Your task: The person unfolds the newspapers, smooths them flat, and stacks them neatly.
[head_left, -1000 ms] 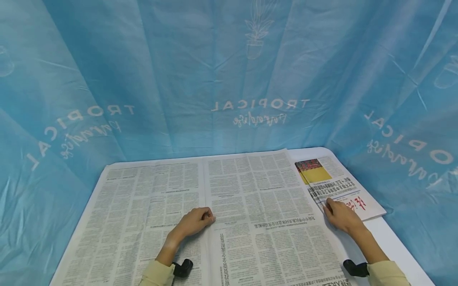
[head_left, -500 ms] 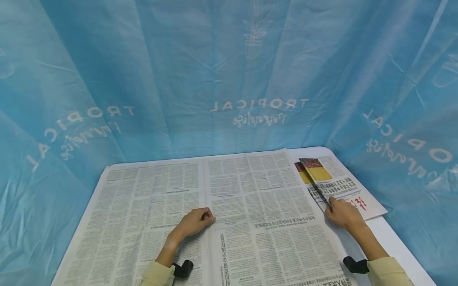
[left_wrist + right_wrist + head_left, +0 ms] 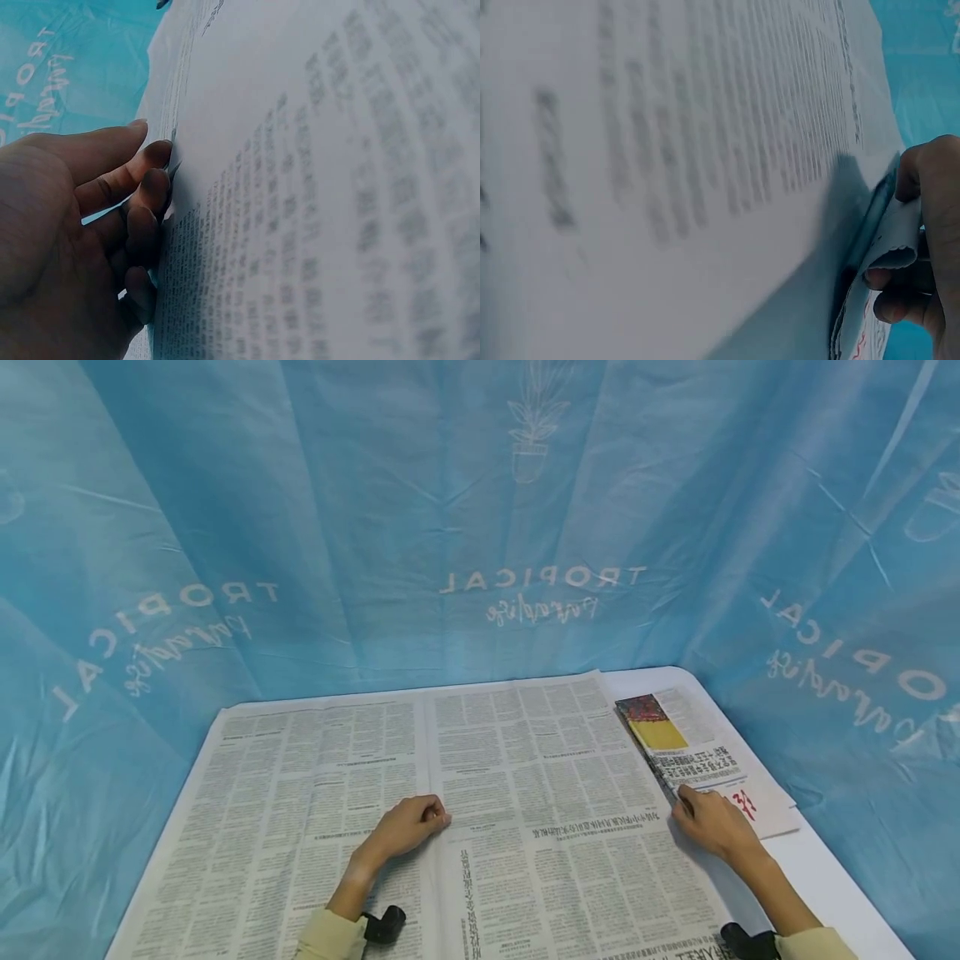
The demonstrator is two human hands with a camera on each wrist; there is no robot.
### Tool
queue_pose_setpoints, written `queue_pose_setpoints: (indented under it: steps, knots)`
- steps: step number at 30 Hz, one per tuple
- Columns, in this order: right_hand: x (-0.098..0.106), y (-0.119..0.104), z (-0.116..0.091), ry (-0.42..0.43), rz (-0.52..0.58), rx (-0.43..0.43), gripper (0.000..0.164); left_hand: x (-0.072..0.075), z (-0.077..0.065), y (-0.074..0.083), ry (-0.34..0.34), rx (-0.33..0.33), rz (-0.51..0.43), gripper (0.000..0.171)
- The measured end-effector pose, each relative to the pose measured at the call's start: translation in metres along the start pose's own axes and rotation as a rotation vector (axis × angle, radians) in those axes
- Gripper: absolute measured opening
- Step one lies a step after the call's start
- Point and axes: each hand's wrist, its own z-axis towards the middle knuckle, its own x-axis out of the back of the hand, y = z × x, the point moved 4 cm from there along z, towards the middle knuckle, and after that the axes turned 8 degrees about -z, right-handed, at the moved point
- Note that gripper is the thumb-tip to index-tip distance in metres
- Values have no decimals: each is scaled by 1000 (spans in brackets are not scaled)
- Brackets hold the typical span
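Note:
A large newspaper (image 3: 540, 752) lies spread over the table, its centre crease running away from me. My left hand (image 3: 411, 822) rests on it near that crease, fingers loosely curled and holding nothing; in the left wrist view the fingertips (image 3: 154, 184) are right at the printed sheet. On the right, a folded newspaper (image 3: 660, 731) with a red-and-yellow picture and red characters lies beside the spread one. My right hand (image 3: 712, 818) pinches its left folded edge. The right wrist view has a curled paper fold (image 3: 892, 244) between thumb and fingers.
The white table (image 3: 817, 868) shows along the right side and back corner. Another folded layer (image 3: 761, 768) sticks out to the right under the pictured sheet. A blue curtain (image 3: 480, 527) with white lettering hangs behind and at both sides.
The right hand lifts the folded newspaper's upper layer and shifts it left and slightly towards me, so it now covers the lower picture and bares a layer at right. The left hand stays put.

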Motion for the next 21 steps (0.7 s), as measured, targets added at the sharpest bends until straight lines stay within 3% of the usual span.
queue_pose_setpoints:
  steps: [7,21]
  knots:
    - [-3,-20,-7,16,31,22,25,-1,1,-2,7,-2,-8,19]
    - [-14,-64,-14,9,112,33,31,-5,3,-6,31,21,-19,19]
